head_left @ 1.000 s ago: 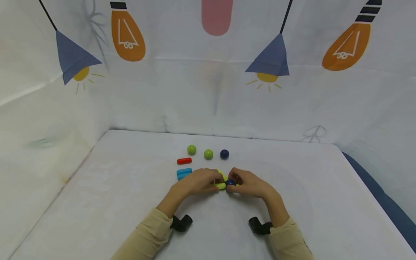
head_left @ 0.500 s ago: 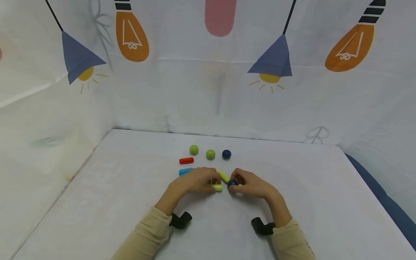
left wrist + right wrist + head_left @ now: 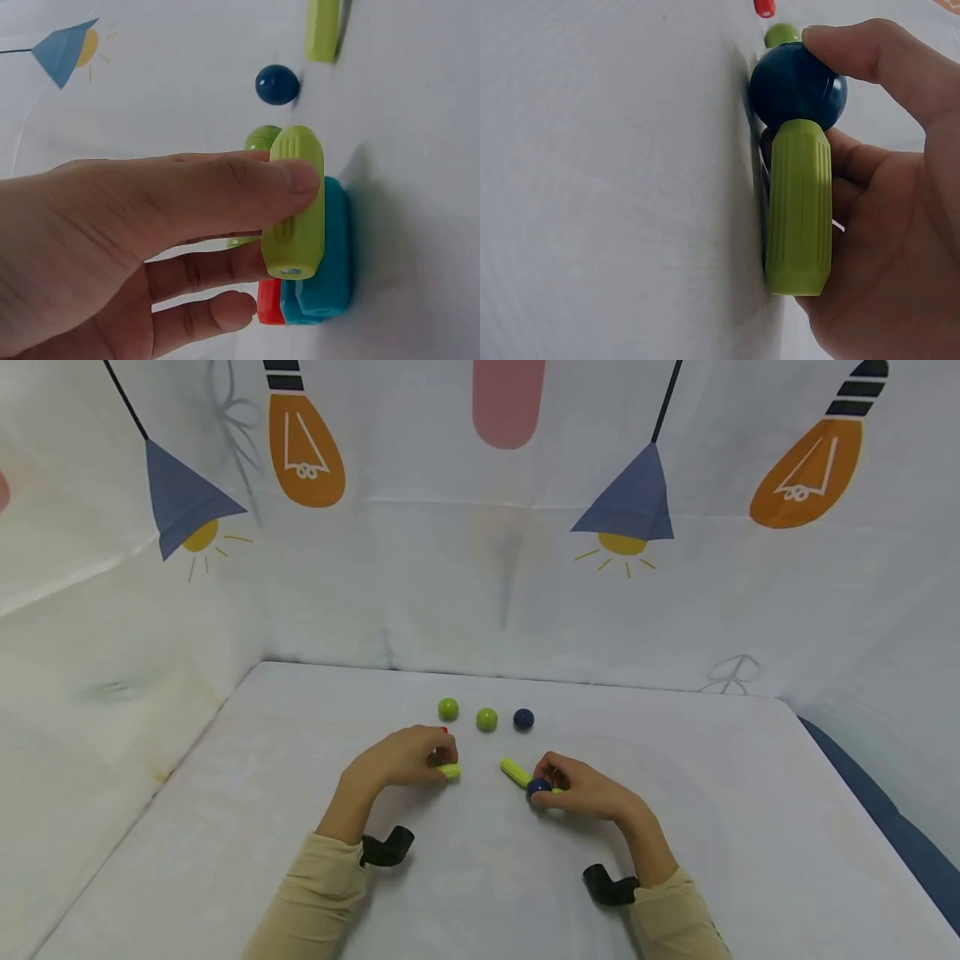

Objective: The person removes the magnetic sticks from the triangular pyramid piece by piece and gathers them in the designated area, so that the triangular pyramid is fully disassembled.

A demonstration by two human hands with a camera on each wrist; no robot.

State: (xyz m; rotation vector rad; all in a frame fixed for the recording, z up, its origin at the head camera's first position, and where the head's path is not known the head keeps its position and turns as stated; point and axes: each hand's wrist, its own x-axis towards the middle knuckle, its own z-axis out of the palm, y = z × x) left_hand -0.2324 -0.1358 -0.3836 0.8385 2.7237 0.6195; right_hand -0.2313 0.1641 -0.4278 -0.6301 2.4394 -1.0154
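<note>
A yellow-green magnetic rod [image 3: 295, 244] is pinched between the thumb and fingers of my left hand [image 3: 401, 756]. Just beyond it in the left wrist view lie blue rods [image 3: 339, 255] and a red rod [image 3: 270, 304], mostly covered by the hand in the head view. My right hand [image 3: 583, 787] holds a dark blue ball [image 3: 789, 84], thumb on one side. A yellow-green rod [image 3: 801, 214] meets this ball end-on and lies along the palm. Another yellow-green rod [image 3: 514, 771] slants away from the ball toward the back left.
Toward the back of the white table [image 3: 675, 743] sit two green balls [image 3: 447, 709] and a second dark blue ball [image 3: 523, 719]. A white cloth with printed lamps and bulbs [image 3: 315, 452] hangs behind. Black devices [image 3: 387, 847] are strapped at both wrists.
My left hand has carried its yellow-green rod left and back, away from the ball, over to the blue and red rods. My right hand stays nearly in place on the dark blue ball.
</note>
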